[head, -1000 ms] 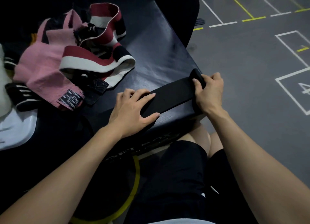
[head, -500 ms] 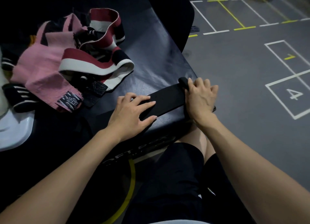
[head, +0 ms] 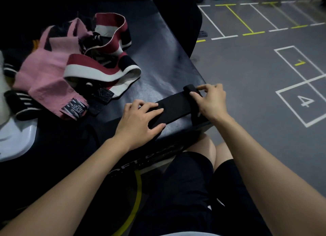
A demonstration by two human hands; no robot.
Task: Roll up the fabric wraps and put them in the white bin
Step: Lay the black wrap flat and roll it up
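Black fabric wrap point(head: 173, 106) lies flat along near edge of the dark padded counter point(head: 158, 59). Left hand point(head: 139, 120) presses its near end down, fingers straight and spread. Right hand point(head: 210, 99) pinches the small rolled end point(head: 190, 89) at the far tip, fingers curled on it. Looks soft, light, limp, likely springs open; hold at the roll, keep tension. Farther back, pink wrap point(head: 45, 73) and red-white-black wrap point(head: 98, 71) in a pile; white bin point(head: 15, 140) at left edge.

"TAKE" on the black tag point(head: 74, 109) of the pink wrap point(head: 46, 73); numeral "4" painted in a floor square point(head: 305, 101).
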